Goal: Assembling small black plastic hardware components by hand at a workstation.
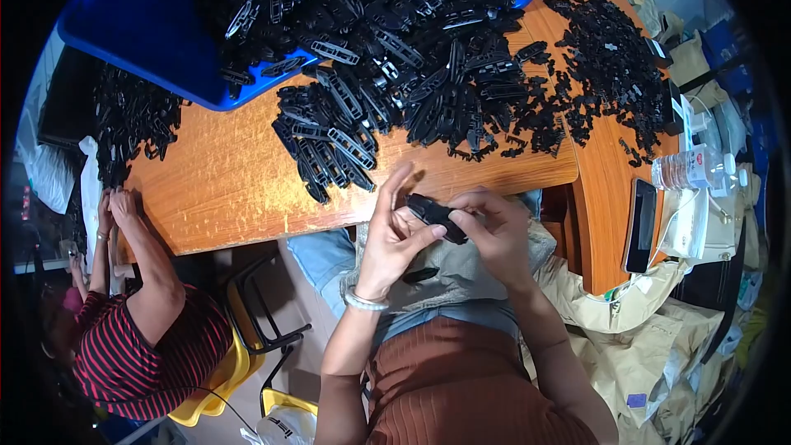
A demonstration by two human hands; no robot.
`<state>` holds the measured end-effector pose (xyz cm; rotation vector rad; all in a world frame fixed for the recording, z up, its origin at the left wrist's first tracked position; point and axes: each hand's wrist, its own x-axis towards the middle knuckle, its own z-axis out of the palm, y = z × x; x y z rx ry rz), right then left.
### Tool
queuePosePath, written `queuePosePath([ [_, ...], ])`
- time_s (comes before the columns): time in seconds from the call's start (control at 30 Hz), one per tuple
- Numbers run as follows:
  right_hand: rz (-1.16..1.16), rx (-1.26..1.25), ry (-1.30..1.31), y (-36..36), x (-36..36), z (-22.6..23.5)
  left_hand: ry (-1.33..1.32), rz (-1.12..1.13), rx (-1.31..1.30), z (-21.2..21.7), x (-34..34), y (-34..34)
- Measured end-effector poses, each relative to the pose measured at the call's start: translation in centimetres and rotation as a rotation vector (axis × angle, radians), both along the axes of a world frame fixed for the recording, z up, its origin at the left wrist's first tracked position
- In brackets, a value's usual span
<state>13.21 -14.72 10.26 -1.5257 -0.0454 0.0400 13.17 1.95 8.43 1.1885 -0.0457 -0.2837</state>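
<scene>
Below wooden table (231,173), black plastic part (437,217) pinched between left hand (395,235) and right hand (494,231).

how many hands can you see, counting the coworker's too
4: the person's left hand and right hand, both on a black plastic part, and a co-worker's two hands at the table's left edge.

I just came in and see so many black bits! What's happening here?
A person's left hand and right hand hold one black plastic piece between the fingers, above their lap. A big pile of black pieces covers the wooden table and a blue tray. Another person sits alongside.
</scene>
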Motion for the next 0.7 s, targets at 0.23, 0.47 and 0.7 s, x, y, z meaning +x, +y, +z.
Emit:
queuePosePath([
  [0.23,-0.058,-0.29,-0.238,0.3,-0.2,0.3,0.006,0.02,0.107,1.1,-0.3,0.2],
  [0.47,-0.073,-0.687,-0.522,0.1,-0.5,-0.3,0.038,0.041,0.047,1.2,-0.6,0.1],
  [0.7,0.223,-0.352,0.086,-0.2,-0.6,0.3,-0.081,0.021,0.329,0.8,-1.0,0.5],
])
